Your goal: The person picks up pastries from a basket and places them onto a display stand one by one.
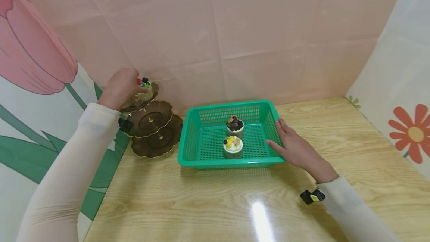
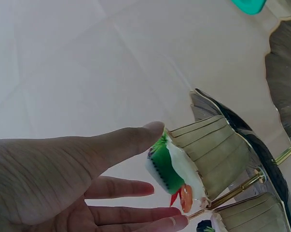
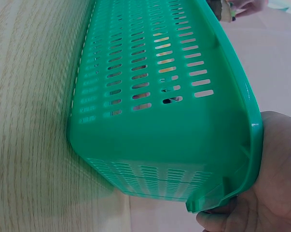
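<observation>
Spreading around the green-topped cupcake (image 2: 210, 153) is the left hand (image 1: 121, 88)

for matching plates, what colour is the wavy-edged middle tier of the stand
The middle tier is dark brown, gold-edged; best in the head view.

The site was a decorated tabletop booth, enclosed on three sides. A pink sheet (image 1: 285, 40) with fold creases formed the rear wall. The left panel (image 1: 43, 111) carried a large printed tulip (image 1: 40, 47) with green leaves (image 1: 20, 156); the right panel (image 1: 396, 66), white, carried a printed red-orange flower (image 1: 416, 134). The base was a wood-grain tabletop (image 1: 201, 204), which showed a bright light reflection (image 1: 261, 219) near its front. The type of building around the booth could not be determined.
</observation>
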`<state>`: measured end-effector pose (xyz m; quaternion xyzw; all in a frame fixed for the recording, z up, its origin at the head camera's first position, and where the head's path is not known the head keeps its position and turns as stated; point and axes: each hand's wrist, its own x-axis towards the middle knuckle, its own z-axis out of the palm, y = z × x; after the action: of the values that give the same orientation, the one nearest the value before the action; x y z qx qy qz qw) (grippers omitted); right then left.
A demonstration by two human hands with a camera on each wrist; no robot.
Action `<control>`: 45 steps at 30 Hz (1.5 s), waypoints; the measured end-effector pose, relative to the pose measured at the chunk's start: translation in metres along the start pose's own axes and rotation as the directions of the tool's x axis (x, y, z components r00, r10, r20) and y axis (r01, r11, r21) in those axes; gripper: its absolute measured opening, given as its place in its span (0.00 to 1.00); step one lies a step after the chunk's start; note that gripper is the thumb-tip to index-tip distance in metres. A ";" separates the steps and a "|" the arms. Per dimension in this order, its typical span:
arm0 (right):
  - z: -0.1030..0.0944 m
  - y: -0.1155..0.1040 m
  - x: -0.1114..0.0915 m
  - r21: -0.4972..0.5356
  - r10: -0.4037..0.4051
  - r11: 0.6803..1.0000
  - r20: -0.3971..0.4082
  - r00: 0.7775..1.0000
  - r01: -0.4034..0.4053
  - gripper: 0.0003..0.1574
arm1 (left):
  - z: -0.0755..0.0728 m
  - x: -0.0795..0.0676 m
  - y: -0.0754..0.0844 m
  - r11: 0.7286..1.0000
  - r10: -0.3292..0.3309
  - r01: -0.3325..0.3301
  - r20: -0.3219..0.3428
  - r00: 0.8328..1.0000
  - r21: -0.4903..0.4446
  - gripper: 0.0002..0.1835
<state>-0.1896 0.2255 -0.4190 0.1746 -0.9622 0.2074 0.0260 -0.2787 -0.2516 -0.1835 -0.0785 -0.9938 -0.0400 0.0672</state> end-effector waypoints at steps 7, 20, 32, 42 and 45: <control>0.001 0.001 -0.001 -0.005 0.000 1.000 -0.004 1.000 0.000 0.57 | -0.004 -0.003 0.003 1.000 0.020 -0.019 -0.049 0.999 0.023 0.18; 0.002 -0.001 0.000 -0.005 -0.015 1.000 -0.020 1.000 0.015 0.55 | 0.008 -0.027 0.025 0.990 0.142 -0.135 -0.205 0.968 0.046 0.15; -0.001 -0.001 -0.001 -0.015 -0.012 1.000 -0.005 1.000 0.012 0.56 | 0.050 -0.037 0.052 0.891 0.245 -0.229 -0.009 0.969 -0.392 0.28; 0.002 -0.001 -0.002 -0.007 -0.014 1.000 -0.013 1.000 0.014 0.55 | 0.121 -0.034 0.084 0.751 0.392 -0.311 0.014 0.920 -0.583 0.32; 0.003 -0.002 -0.003 -0.005 -0.017 1.000 -0.020 1.000 0.017 0.55 | 0.139 -0.033 0.092 0.745 0.402 -0.281 0.070 0.913 -0.605 0.36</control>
<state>-0.1864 0.2238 -0.4214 0.1806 -0.9609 0.2066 0.0380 -0.2491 -0.1533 -0.3194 -0.2802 -0.9030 -0.3216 -0.0521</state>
